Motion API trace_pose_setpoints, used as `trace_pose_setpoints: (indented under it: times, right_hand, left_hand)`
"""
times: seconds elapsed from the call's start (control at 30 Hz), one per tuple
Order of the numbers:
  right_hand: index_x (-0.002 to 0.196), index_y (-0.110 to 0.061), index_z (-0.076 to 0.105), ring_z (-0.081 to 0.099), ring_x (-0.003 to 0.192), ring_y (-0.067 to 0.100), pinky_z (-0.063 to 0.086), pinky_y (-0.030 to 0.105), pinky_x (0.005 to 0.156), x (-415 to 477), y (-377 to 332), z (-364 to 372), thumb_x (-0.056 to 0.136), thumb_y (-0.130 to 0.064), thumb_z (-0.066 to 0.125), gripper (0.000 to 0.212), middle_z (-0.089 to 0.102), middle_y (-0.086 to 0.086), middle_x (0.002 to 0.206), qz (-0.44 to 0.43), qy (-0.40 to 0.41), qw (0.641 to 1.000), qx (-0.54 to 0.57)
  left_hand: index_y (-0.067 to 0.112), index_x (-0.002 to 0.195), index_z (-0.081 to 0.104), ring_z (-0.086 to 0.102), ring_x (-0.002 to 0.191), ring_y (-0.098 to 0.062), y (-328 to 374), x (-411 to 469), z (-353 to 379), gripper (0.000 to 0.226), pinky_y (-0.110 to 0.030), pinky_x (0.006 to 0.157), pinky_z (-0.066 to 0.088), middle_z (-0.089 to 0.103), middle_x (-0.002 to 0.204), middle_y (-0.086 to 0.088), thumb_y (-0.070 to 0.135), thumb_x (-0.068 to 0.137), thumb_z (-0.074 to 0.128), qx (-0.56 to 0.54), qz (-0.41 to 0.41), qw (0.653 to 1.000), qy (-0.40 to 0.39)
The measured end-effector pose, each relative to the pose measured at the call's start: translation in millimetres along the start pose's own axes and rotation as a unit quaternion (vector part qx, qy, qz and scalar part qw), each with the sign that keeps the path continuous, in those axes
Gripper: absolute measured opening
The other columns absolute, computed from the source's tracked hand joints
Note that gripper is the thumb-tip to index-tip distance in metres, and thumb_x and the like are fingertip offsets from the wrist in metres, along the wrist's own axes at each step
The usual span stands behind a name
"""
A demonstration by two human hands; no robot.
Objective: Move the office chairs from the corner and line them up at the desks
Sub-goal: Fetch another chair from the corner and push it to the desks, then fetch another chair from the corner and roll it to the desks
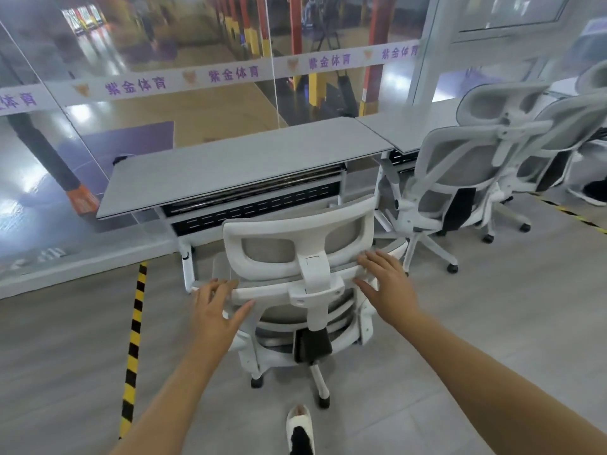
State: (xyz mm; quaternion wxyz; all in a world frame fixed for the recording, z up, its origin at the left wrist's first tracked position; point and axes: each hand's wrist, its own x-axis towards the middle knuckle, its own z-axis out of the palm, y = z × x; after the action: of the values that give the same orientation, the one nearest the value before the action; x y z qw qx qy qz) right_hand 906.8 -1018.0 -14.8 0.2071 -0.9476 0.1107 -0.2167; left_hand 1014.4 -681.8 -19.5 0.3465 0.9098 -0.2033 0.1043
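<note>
While striped tape runs down the floor, the left grip rests open, fingers straight, on the near chair, which faces the worktop. The right grip is likewise open on its back. Other chairs stand rightward.

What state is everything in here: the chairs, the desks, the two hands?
Near chair: upright, facing the left desk, not pushed in.
Left desk: level, end to end with the right desk.
Middle chair: upright, at the right desk.
Far chair: upright, beside the middle chair.
Left hand: open, fingers straight at the near chair's backrest.
Right hand: open, likewise.
</note>
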Motion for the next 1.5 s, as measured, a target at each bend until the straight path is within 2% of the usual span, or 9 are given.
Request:
trace_pose_setpoints:
  times: [0.2, 0.37, 0.5, 0.6, 0.77, 0.97, 1.2, 1.33, 1.5]
  right_hand:
    - [0.140, -0.023, 0.049, 0.029, 0.143, 0.020, 0.031, 0.047, 0.114, 107, 35, 16, 0.087, -0.027, 0.068, 0.056, 0.044, 0.000, 0.149, 0.009, -0.068, 0.997, -0.020]
    - [0.151, -0.033, 0.023, 0.007, 0.149, 0.013, 0.014, 0.051, 0.118, 187, 41, 14, 0.091, -0.042, 0.055, 0.069, 0.018, -0.007, 0.161, 0.032, -0.183, 0.980, -0.066]
    - [0.151, -0.036, 0.017, -0.003, 0.149, 0.014, 0.006, 0.055, 0.118, 223, 45, 22, 0.090, -0.048, 0.048, 0.070, 0.007, -0.008, 0.162, 0.032, -0.210, 0.976, -0.051]
    - [0.150, -0.036, 0.017, -0.007, 0.149, 0.018, 0.001, 0.056, 0.118, 242, 50, 28, 0.089, -0.056, 0.045, 0.070, 0.002, -0.007, 0.163, 0.017, -0.222, 0.974, -0.040]
    - [0.150, -0.041, 0.019, -0.009, 0.149, 0.017, 0.001, 0.054, 0.119, 252, 59, 35, 0.088, -0.060, 0.047, 0.070, 0.001, -0.008, 0.163, 0.028, -0.239, 0.970, 0.036]
    - [0.150, -0.041, 0.021, -0.006, 0.149, 0.017, 0.005, 0.050, 0.120, 230, 62, 33, 0.087, -0.064, 0.049, 0.073, 0.004, -0.009, 0.163, 0.039, -0.278, 0.952, 0.121]
    - [0.151, -0.037, 0.020, -0.006, 0.149, 0.014, 0.005, 0.045, 0.120, 209, 43, 18, 0.088, -0.063, 0.047, 0.073, 0.006, -0.009, 0.162, -0.051, -0.318, 0.936, 0.142]
    - [0.151, -0.036, 0.023, -0.002, 0.149, 0.016, 0.007, 0.043, 0.121, 176, -2, 26, 0.089, -0.060, 0.051, 0.072, 0.011, -0.007, 0.162, -0.113, -0.372, 0.905, 0.171]
    - [0.151, -0.035, 0.021, -0.005, 0.149, 0.014, 0.003, 0.037, 0.121, 109, -74, 51, 0.090, -0.059, 0.049, 0.071, 0.009, -0.009, 0.162, -0.180, -0.468, 0.841, 0.202]
  left_hand:
    - [0.017, 0.117, 0.062, 0.049, 0.110, -0.028, -13, 116, 45, 0.059, -0.041, 0.089, 0.048, 0.051, 0.115, -0.006, 0.065, 0.082, 0.057, 0.029, 0.038, 0.999, 0.001]
    - [0.019, 0.117, 0.059, 0.043, 0.123, -0.030, -18, 201, 66, 0.056, -0.050, 0.102, 0.039, 0.050, 0.123, -0.004, 0.062, 0.083, 0.050, 0.094, 0.036, 0.994, -0.033]
    - [0.028, 0.145, 0.035, 0.014, 0.148, -0.025, -8, 237, 79, 0.062, -0.060, 0.115, 0.012, 0.029, 0.154, 0.000, 0.045, 0.089, 0.059, 0.139, -0.019, 0.986, -0.085]
    - [0.041, 0.152, 0.016, -0.005, 0.151, -0.023, 6, 246, 90, 0.071, -0.059, 0.116, 0.000, 0.006, 0.163, 0.004, 0.053, 0.091, 0.051, 0.164, -0.060, 0.980, -0.090]
    - [0.048, 0.151, 0.010, -0.011, 0.150, -0.022, 49, 224, 107, 0.078, -0.053, 0.118, -0.004, -0.006, 0.164, 0.008, 0.069, 0.081, 0.037, 0.145, -0.129, 0.977, -0.083]
    - [0.055, 0.148, -0.001, -0.020, 0.148, -0.021, 102, 185, 135, 0.086, -0.053, 0.119, -0.007, -0.013, 0.162, 0.012, 0.060, 0.086, 0.057, 0.086, -0.226, 0.964, -0.111]
    - [0.056, 0.148, -0.001, -0.019, 0.148, -0.014, 143, 120, 129, 0.086, -0.049, 0.121, -0.004, -0.013, 0.161, 0.017, 0.072, 0.081, 0.052, 0.074, -0.309, 0.946, -0.067]
    - [0.054, 0.148, -0.001, -0.013, 0.149, -0.015, 149, 61, 93, 0.097, -0.047, 0.121, 0.003, -0.011, 0.161, 0.017, 0.092, 0.065, 0.031, 0.110, -0.382, 0.918, -0.021]
    - [0.052, 0.148, -0.001, -0.010, 0.150, -0.015, 156, -37, 37, 0.092, -0.044, 0.122, 0.005, -0.010, 0.160, 0.019, 0.086, 0.071, 0.035, 0.132, -0.505, 0.853, 0.028]
